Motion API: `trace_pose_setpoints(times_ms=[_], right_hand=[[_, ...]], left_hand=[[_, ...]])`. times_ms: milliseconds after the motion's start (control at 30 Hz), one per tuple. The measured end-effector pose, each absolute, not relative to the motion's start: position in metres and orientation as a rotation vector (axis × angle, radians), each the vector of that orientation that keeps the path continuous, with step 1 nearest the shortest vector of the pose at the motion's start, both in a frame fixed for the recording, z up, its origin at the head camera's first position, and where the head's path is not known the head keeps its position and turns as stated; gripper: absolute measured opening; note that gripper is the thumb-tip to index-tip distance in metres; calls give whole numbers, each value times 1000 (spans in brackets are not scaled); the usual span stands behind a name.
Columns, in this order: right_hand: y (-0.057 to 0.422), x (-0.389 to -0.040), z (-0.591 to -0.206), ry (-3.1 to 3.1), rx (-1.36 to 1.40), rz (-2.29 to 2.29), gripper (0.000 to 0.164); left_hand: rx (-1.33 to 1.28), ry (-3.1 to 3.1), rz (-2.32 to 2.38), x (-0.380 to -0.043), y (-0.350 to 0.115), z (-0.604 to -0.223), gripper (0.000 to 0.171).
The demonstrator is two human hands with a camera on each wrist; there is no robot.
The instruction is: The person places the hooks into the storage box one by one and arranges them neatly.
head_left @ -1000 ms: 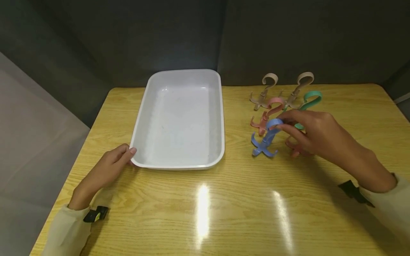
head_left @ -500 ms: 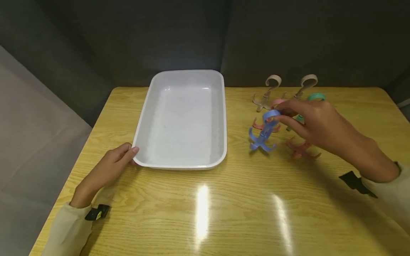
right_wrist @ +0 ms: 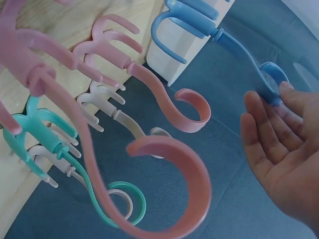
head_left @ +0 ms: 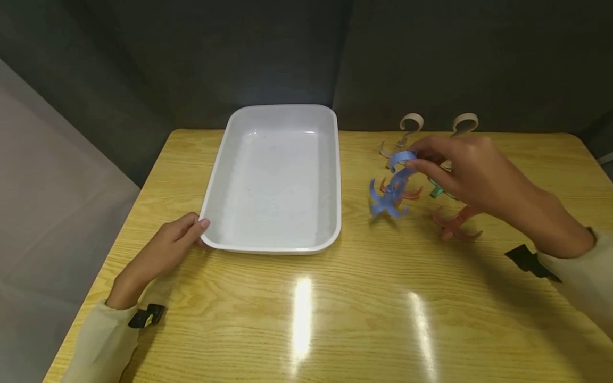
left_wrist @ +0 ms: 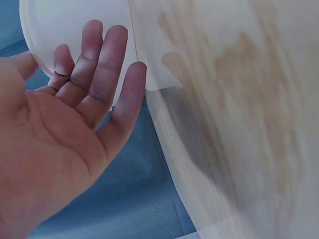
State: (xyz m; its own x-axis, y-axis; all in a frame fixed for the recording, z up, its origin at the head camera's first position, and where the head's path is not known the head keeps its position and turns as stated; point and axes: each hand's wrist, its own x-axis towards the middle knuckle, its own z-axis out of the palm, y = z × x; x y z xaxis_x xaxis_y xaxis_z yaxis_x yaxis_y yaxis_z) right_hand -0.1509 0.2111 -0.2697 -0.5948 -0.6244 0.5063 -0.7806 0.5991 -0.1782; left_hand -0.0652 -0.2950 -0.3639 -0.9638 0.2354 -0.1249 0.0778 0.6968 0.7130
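My right hand pinches a blue multi-prong hook by its curled top, thumb against fingers. The prongs hang above the table, and the right wrist view also shows the blue hook in the fingertips. At the near left corner of a white tray, my left hand holds the rim, thumb on top. Seen from the left wrist, the fingers of the left hand reach out beside the tray. One pink hook stands under my right hand; another pink hook is behind the blue one.
A green hook is partly hidden by my right hand. Two beige hooks stand at the back, a left beige hook and a right beige hook. A dark curtain rises behind the wooden table.
The blue hook has risen off the table in my right hand, moving slightly away from me and to the left. My left hand has stayed on the tray's corner.
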Motion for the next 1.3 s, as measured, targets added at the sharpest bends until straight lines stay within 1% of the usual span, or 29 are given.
trace_pose_setpoints(times_ms=[133,633,933,1300], right_hand=[[210,-154,-265,-2428,1117,560,23],[193,-169,-244,-2456,1086,584,18],[180,-176,-229,-2507,1007,615,17],[162,-183,-225,-2549,991,663,20]], left_hand=[[252,2697,1119,-65,-295,-363,37],[237,2685,1130,-63,-296,-364,37],[241,2687,1123,-64,-293,-363,37],[255,2680,1122,-64,-295,-365,36]])
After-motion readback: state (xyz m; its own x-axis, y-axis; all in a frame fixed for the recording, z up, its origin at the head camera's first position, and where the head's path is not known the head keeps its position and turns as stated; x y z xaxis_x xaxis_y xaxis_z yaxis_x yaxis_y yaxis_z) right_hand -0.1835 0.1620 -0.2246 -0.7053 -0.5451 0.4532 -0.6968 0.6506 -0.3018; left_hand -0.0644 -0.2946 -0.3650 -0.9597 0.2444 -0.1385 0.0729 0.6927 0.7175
